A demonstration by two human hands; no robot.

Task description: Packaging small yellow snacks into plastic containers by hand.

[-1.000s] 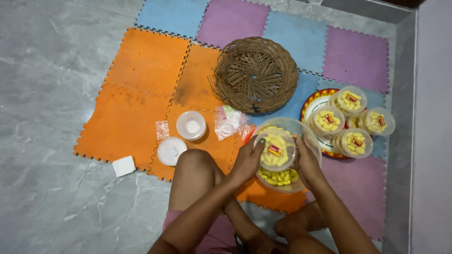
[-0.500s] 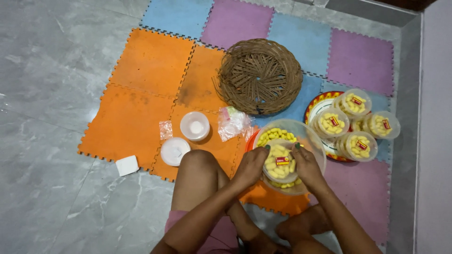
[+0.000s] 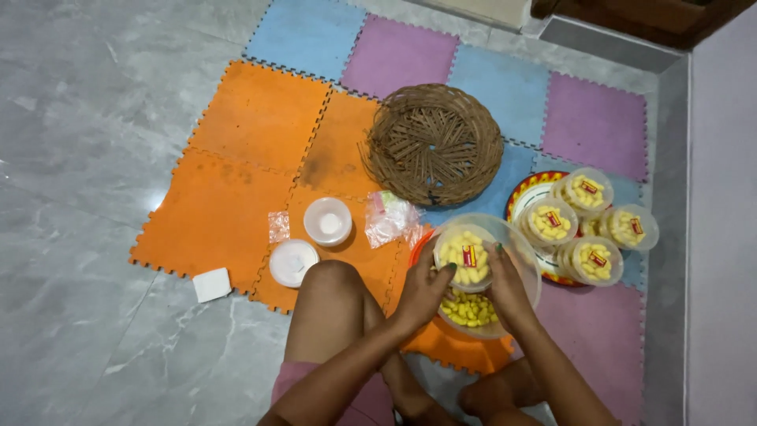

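Head view, looking down on a foam puzzle mat [image 3: 236,170] of orange, blue and purple tiles on a grey floor [image 3: 71,142]. Left hand [image 3: 423,288] reaching forward from over the bare knee [image 3: 331,280], wrist straight, palm turned toward the right, fingers [image 3: 443,269] curled against the left side of a small round clear tub [image 3: 465,256] full of yellow pieces. Right hand [image 3: 505,282] placed opposite, palm facing left, fingers closed on the right side of the same tub, one fingertip up at its rim. Both forearms coming in from the bottom edge and meeting at the tub, so held between the two hands from both sides. Red label visible on the tub lid.

Tub held just above a large clear bowl [image 3: 524,244], with loose yellow pieces [image 3: 469,309] lying in the bowl below it. Bowl resting on the mat, close in front of the crossed legs.

To the right, four more filled tubs [image 3: 587,225] standing together on a round red and white tray [image 3: 527,193]. Behind the bowl, a brown woven basket [image 3: 434,143]. To the left, two white lids [image 3: 310,241], a clear plastic bag [image 3: 388,217] and a small white square [image 3: 211,284].
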